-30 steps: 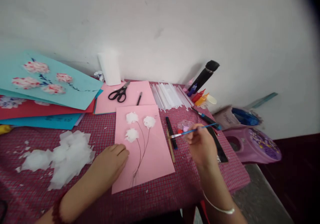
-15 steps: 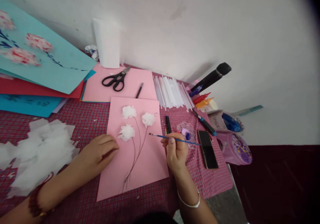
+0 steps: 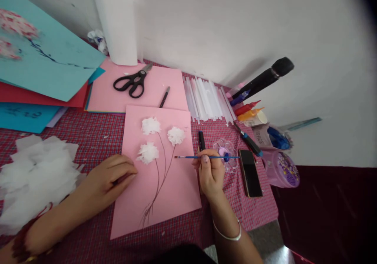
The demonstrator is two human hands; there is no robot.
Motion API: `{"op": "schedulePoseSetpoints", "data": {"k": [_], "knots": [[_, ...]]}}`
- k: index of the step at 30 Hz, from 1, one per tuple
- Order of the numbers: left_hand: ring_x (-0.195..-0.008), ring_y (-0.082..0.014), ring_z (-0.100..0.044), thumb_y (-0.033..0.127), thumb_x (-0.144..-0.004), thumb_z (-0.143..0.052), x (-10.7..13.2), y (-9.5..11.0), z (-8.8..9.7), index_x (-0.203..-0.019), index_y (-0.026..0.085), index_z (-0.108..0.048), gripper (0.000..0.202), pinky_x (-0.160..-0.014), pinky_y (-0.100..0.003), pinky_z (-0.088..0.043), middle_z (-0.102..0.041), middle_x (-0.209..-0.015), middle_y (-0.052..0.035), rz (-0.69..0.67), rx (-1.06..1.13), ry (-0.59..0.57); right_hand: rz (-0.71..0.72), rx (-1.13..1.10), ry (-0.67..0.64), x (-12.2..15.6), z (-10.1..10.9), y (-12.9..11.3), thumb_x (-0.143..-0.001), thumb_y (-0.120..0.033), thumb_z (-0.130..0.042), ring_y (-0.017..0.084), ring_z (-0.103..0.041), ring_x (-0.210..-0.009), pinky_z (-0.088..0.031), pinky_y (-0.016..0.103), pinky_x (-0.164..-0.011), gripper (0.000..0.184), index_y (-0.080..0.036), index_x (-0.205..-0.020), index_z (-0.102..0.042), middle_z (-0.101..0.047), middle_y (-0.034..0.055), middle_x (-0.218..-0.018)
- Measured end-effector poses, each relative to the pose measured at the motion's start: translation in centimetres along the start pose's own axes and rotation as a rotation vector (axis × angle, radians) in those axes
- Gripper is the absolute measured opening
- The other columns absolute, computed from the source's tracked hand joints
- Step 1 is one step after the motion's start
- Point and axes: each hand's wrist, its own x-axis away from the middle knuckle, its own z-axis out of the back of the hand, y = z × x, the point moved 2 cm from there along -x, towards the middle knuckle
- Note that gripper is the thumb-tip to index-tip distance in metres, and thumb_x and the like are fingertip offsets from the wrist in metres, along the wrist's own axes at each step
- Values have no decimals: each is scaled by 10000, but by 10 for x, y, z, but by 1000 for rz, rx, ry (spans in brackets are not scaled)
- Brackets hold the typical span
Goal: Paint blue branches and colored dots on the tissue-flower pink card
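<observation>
Paintbrush, thin and blue-handled (image 3: 188, 157), gripped in the right hand (image 3: 211, 173), had swung in over the rectangular pink paper (image 3: 178, 189). Left hand (image 3: 110, 177) just rested half-open at the paper's left edge.

We list: left hand (image 3: 107, 179), loosely curled, back upward; left forearm (image 3: 63, 215), slanting in from near left; right hand (image 3: 211, 175), pinched in a holding grip; right forearm (image 3: 226, 216), angled in from near right.

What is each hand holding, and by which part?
The right hand holds the paintbrush partway along its handle; the left hand grips nothing visible.
</observation>
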Motion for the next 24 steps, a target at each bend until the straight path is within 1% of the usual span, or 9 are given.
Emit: {"op": "schedulePoseSetpoints", "data": {"k": [3, 9, 14, 18, 24], "knots": [[-901, -157, -611, 244, -943, -490, -1, 1, 1, -943, 242, -643, 153, -815, -287, -480, -664, -947, -7, -15, 2, 20, -6, 24, -3, -2, -1, -2, -1008, -318, -480, 129, -587, -561, -470, 257, -547, 151, -243, -945, -594, -649, -21, -682], [-919, -157, -608, 248, -950, -483, 0, 1, 0, -946, 240, -644, 161, -845, -289, -473, -660, -953, -8, 4, -12, -10, 3, 58, -9, -5, -3, -6, -1003, -320, -481, 130, -602, -556, -479, 257, -532, 150, -243, -932, -588, -665, -18, -688], [-910, -156, -606, 240, -945, -486, 0, 1, 0, -943, 239, -646, 160, -831, -287, -474, -661, -952, -8, 1, 4, 11, 16, 57, -9, -7, -5, -8, -998, -297, -480, 126, -602, -546, -480, 255, -534, 136, -239, -925, -580, -659, -22, -672], [-904, -155, -605, 240, -945, -487, -2, 1, 0, -935, 238, -644, 157, -834, -288, -474, -659, -941, -6, 1, 11, 3, 37, 73, -18, -9, -6, -10, -1001, -280, -468, 121, -596, -538, -471, 245, -525, 150, -239, -904, -574, -654, -27, -659], [-904, -152, -606, 240, -937, -501, 0, 0, 0, -951, 244, -653, 152, -833, -283, -479, -664, -954, -2, -1, 13, 6, 44, 98, -20, -11, -7, -11, -1005, -300, -459, 125, -600, -541, -475, 252, -533, 164, -238, -904, -573, -652, -25, -663]]}}
